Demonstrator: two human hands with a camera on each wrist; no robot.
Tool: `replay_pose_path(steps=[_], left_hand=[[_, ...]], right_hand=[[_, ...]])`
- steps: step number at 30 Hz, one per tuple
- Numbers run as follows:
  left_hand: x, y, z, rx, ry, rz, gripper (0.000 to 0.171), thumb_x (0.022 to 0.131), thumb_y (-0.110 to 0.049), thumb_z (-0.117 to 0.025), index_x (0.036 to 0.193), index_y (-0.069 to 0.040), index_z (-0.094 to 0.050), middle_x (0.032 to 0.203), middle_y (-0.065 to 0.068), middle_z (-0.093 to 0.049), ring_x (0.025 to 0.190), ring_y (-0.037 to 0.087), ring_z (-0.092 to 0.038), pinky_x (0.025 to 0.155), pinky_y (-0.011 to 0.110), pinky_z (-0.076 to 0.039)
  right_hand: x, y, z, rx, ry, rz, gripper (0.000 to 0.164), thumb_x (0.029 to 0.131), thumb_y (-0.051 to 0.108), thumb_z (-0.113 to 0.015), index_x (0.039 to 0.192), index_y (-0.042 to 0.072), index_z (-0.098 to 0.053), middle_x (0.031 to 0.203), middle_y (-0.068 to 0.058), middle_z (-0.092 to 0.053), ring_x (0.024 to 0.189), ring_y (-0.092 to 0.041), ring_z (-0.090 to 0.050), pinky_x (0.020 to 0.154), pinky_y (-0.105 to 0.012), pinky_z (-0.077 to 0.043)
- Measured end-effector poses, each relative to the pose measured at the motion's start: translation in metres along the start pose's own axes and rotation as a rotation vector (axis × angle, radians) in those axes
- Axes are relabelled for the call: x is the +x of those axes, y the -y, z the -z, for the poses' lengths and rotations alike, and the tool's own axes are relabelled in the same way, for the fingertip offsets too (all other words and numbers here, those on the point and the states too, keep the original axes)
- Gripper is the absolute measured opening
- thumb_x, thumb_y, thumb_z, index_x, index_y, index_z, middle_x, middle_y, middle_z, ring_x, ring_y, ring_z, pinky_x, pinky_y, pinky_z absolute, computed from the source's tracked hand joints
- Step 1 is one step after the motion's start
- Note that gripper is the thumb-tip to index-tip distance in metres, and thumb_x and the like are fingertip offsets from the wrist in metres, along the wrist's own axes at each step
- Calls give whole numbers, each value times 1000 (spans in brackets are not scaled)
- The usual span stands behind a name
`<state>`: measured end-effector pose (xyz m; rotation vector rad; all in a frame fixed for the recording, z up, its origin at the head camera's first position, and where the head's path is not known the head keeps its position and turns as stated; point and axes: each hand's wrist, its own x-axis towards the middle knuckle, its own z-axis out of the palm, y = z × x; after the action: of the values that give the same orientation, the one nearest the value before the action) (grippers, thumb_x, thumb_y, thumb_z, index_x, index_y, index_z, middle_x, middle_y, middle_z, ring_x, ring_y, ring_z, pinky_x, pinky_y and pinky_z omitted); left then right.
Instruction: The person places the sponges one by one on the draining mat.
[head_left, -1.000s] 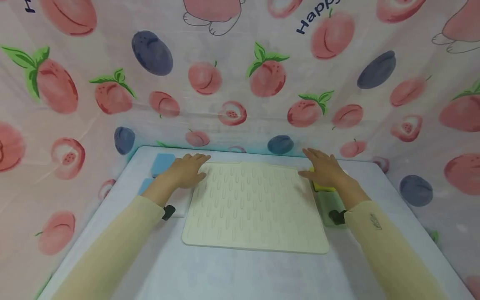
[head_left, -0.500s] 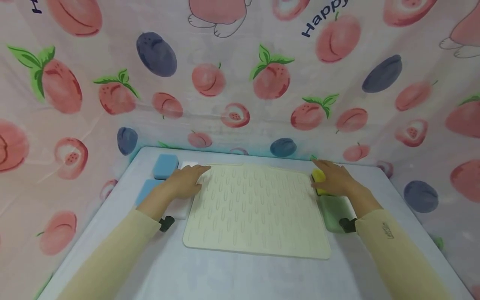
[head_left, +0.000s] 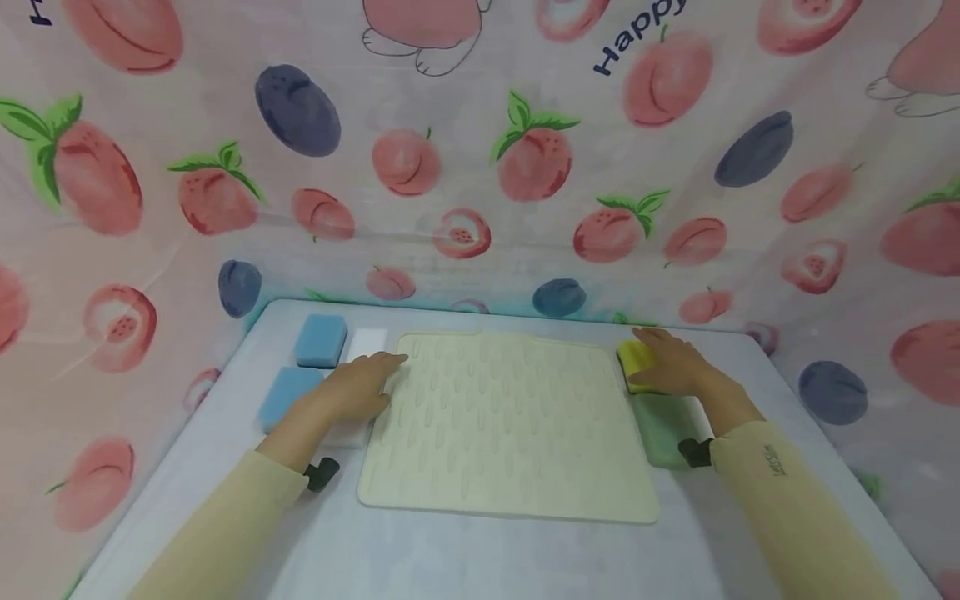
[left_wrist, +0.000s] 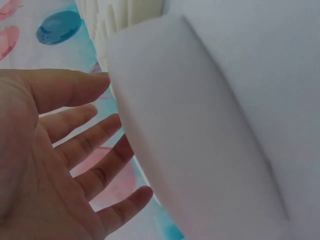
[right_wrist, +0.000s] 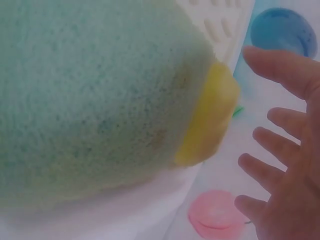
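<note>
A cream ridged mat (head_left: 510, 433) lies flat in the middle of the white table. At its left edge my left hand (head_left: 358, 390) hovers with fingers extended, over white blocks (head_left: 368, 340) that it partly hides. In the left wrist view one white block (left_wrist: 185, 120) fills the foreground, and the loosely spread fingers (left_wrist: 82, 142) grip nothing. My right hand (head_left: 671, 363) is above a yellow sponge (head_left: 634, 360) beside the mat's right edge, its fingers relaxed. A green sponge (right_wrist: 100, 90) looms close in the right wrist view; whether the hand touches the yellow one I cannot tell.
Two light blue sponges (head_left: 321, 340) sit left of the white blocks. Part of something white shows beside the green sponge, under the right wrist. A fruit-print curtain (head_left: 465, 167) hangs behind the table and along both sides.
My right hand has moved right, away from the mat and over the yellow sponge. My left hand has drawn back slightly toward me along the mat's left edge. The sponges have stayed put.
</note>
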<state>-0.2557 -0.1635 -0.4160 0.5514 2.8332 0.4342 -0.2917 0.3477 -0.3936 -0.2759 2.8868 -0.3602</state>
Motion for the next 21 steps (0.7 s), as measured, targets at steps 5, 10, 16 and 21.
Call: replay_pose_path(steps=[5,10,16,21], left_hand=[[-1,2,-7,-15,-15,19,66,97,-11,-65,159,-9,-41,158,17,-48,144,41,-47,117,60,-39],[-4,6,-11,-6,-11,20,65,97,-13,-66,157,-8,-44,159,17,-47,143,42,-47,117,61,-39],[-8,6,-15,9,-14,0,61,98,-13,-67,154,-4,-47,160,15,-47,144,45,-45,118,61,-37],[-8,5,-18,9,-26,-26,58,99,-12,-65,153,0,-48,161,17,-45,146,46,-42,121,60,-32]], right_hand=[[4,-8,-5,12,9,-33,93,92,37,-74,163,2,-25,164,-34,-24,145,-60,-27,116,-80,-16],[6,-10,-10,25,8,-29,98,88,37,-79,162,0,-27,163,-34,-27,145,-57,-31,116,-76,-24],[8,-14,-12,49,25,-5,100,85,35,-82,161,-1,-29,162,-33,-29,146,-55,-30,118,-74,-24],[13,-22,-12,49,19,41,100,83,32,-84,159,-4,-31,159,-36,-32,144,-56,-32,118,-73,-24]])
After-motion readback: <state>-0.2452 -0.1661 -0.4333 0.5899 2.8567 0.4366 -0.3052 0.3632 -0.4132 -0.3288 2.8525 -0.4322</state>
